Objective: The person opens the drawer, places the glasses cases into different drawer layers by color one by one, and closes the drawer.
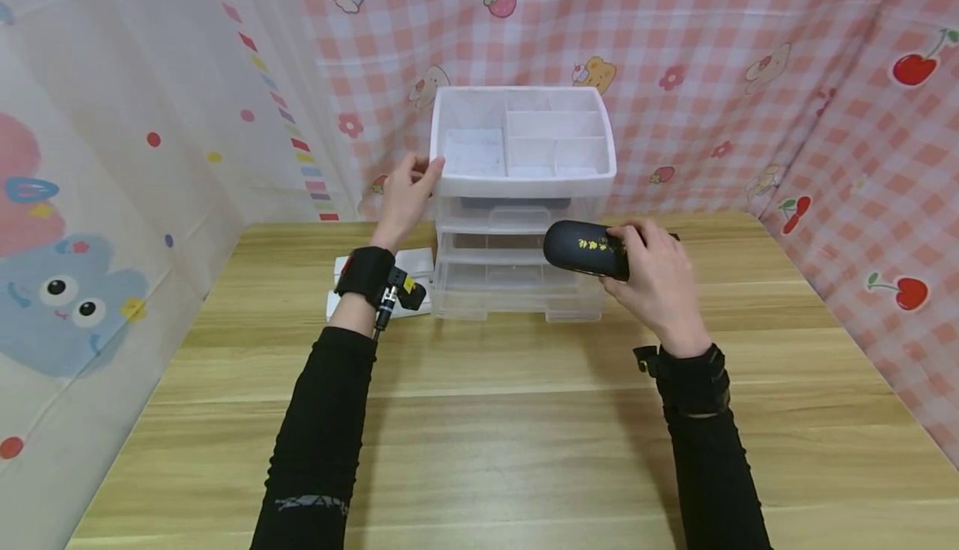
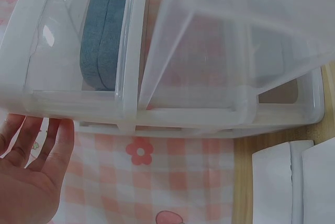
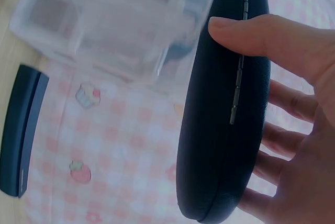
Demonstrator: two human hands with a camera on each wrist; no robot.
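In my right hand (image 1: 659,279) is a black hinged glasses case (image 1: 584,249) with yellow lettering, held in front of the drawer unit's right side. The right wrist view shows the thumb across the case's hinge (image 3: 239,85) and the fingers behind it. My left hand (image 1: 408,199) touches the left side of the drawer unit (image 1: 524,186), just under its white top, with fairly straight fingers (image 2: 55,145). Inside the upper clear drawer lies a blue-grey case (image 2: 102,46). A lower clear drawer (image 2: 209,62) sticks out from the front.
Folded white pieces (image 1: 415,263) lie left of the unit. Another dark, long case (image 3: 21,130) rests on the wooden table (image 1: 524,433). The unit's top tray has compartments (image 1: 558,124). Patterned curtains (image 1: 697,51) hang behind and at both sides.
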